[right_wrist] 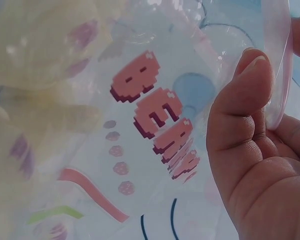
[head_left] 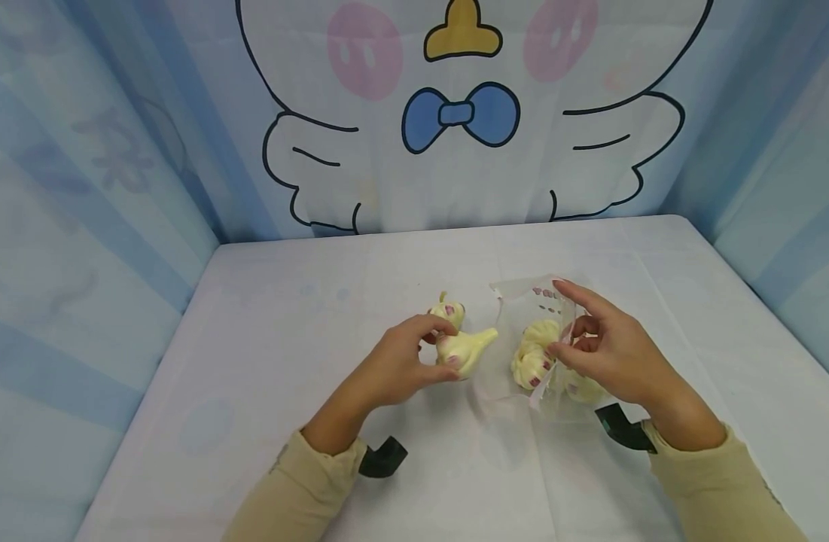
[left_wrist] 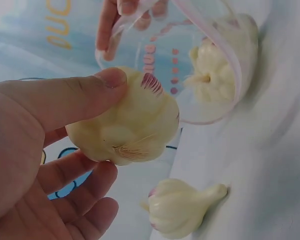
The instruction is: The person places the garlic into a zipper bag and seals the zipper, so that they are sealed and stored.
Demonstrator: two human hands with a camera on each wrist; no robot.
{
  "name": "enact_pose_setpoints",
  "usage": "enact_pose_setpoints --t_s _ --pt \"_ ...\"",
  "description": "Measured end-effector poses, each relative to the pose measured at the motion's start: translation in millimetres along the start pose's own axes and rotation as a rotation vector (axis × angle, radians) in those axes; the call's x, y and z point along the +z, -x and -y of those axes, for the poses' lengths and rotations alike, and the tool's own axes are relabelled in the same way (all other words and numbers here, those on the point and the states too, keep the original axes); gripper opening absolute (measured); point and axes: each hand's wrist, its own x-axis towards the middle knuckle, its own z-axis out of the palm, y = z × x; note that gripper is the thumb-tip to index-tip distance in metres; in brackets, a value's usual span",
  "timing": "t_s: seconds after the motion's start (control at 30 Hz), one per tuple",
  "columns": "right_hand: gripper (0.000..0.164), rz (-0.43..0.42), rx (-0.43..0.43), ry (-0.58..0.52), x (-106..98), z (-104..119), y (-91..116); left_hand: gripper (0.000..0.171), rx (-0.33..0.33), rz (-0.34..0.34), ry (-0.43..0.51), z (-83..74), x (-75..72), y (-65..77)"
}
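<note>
Main risk, my read: the thin clear plastic bag with pink block lettering [head_left: 519,297], right of centre in the head frame, is floppy. If its rim folds in or slips from the fingers, the mouth could collapse and the bulbs inside could roll out. Second risk: the smooth, pale yellow garlic bulb with purple streaks [head_left: 463,351], near centre of frame, is rounded and could pop out of a light fingertip hold. Third: a matching loose bulb [head_left: 448,309], just above it in frame on the white-covered table [head_left: 306,309], could get knocked by a knuckle.

Left hand [head_left: 403,361]: gap about one bulb wide, thumb on one side, fingers on the other, pinching the streaked bulb clear of the bag. Lower fingers loosely curled in the left wrist view.

Right hand [head_left: 614,346]: pinches the bag rim, thumb in front, a finger behind; index reaches to the bag's upper edge. Bagged bulbs [head_left: 534,355] sit left of it; exact count unclear through the film.
</note>
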Motion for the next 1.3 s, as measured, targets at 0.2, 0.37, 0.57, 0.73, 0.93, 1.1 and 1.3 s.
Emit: enact_pose_setpoints --t_s 0.2,0.37,0.57,0.73,0.93,1.1,1.3 --pt "0.082 0.001 -0.009 -0.005 0 0 0 0.047 0.019 0.032 0.014 -6.1 6.7 -4.2" --pt "0.082 -0.002 -0.018 -0.002 1 0 0 0.046 0.025 0.060 -0.009 -9.3 14.7 -10.0" --pt "0.082 0.004 -0.008 -0.011 0 0 -1 0.046 0.051 0.095 -0.035 -13.3 25.8 -18.1" --pt "0.082 0.009 -0.022 -0.025 0 -1 -1 0.044 0.084 0.100 -0.068 -15.4 36.1 -24.5" --pt "0.081 0.004 -0.047 -0.024 1 -2 -2 0.045 0.061 0.057 -0.198 -18.5 46.8 -26.6" --pt "0.081 0.000 -0.052 -0.019 1 -2 -2 0.043 0.043 0.022 -0.231 -19.5 53.4 -25.0" --pt "0.081 0.003 -0.042 -0.020 1 -1 -2 0.040 0.065 -0.005 -0.270 -21.4 60.2 -24.0"
